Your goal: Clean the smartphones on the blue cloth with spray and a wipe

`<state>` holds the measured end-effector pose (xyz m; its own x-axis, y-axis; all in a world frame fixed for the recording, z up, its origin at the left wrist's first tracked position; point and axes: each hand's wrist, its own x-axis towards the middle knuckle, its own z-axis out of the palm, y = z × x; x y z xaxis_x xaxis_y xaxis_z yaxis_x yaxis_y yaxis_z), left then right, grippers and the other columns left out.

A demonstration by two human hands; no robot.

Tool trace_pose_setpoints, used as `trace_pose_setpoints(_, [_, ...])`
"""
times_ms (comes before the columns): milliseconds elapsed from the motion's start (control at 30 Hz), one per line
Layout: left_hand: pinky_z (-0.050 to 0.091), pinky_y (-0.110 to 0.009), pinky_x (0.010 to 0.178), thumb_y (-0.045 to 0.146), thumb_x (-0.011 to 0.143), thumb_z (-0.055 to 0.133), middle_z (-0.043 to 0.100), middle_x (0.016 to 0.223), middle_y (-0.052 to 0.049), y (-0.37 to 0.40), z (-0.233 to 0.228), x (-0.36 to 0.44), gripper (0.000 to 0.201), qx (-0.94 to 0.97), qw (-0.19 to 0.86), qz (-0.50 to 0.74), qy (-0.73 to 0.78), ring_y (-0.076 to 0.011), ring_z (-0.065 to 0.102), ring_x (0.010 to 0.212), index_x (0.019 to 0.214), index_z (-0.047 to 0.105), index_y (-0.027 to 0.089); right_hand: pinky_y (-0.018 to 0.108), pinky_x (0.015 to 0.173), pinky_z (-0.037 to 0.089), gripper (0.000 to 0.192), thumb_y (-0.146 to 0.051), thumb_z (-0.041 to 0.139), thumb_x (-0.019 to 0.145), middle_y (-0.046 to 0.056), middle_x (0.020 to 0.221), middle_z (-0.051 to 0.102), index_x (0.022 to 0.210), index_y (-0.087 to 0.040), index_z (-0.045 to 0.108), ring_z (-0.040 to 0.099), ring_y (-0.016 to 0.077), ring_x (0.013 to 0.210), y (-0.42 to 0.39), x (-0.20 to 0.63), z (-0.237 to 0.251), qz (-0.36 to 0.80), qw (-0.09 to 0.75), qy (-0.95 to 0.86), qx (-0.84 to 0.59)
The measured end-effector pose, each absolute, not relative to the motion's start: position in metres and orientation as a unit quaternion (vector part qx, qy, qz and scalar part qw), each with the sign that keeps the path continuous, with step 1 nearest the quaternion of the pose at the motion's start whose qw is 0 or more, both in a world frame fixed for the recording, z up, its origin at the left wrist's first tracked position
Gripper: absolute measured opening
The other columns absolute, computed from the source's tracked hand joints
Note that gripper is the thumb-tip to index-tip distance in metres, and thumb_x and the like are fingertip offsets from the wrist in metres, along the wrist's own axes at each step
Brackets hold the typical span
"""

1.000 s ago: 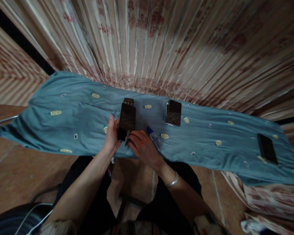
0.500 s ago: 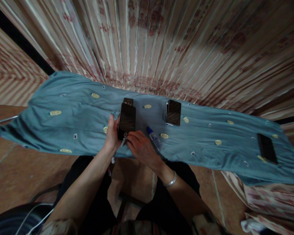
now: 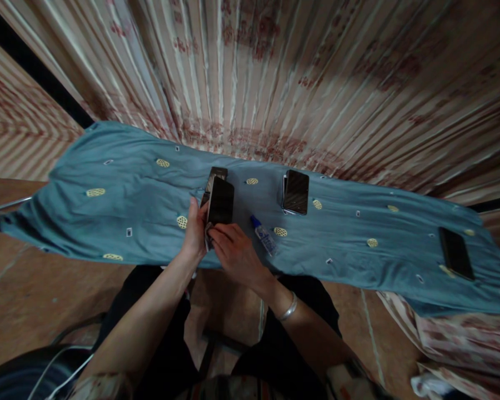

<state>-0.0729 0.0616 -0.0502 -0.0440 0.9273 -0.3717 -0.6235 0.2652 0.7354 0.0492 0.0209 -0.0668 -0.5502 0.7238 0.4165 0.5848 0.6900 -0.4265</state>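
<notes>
My left hand (image 3: 195, 230) is wrapped round a dark-screened smartphone (image 3: 221, 201) from its left side, thumb along the edge. The phone is tilted, its screen facing up and to the right. With fingers pinched at the phone's lower left corner, my right hand (image 3: 235, 250) holds a small greyish piece (image 3: 209, 236) that looks like cloth; its far part is hidden by the fingers. Behind the phone, a dark flat object (image 3: 219, 171) shows its top end on the blue cloth; the phone covers most of it.
A blue patterned cloth (image 3: 141, 205) covers the narrow table. Right of my hands lies a blue-capped clear tube (image 3: 264, 236). Another phone (image 3: 295, 192) rests on a pale-edged item; one more phone (image 3: 456, 253) lies far right. A pleated curtain (image 3: 250, 78) hangs along the back edge.
The phone has tilted and shifted slightly right, uncovering more of the dark object behind it. My right fingers and the greyish piece have moved slightly left round the phone's lower corner.
</notes>
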Motion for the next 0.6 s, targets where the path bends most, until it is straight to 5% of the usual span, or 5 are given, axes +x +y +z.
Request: trace_pose_setpoints(600, [0.059,-0.027,0.065,0.072,0.097,0.044,0.078,0.080,-0.007,0.0541,-0.0487,-0.0702,0.064,0.180,0.668,0.564,0.451,-0.0226,0.076,0.089,0.101,0.079,0.018,0.037,0.098,0.057,0.028,-0.014,0.050,0.104,0.013,0.120,0.070,0.125,-0.015,0.070,0.063,0.0229,0.106,0.0246,0.0510,-0.0613,0.092,0.259,-0.889,-0.366])
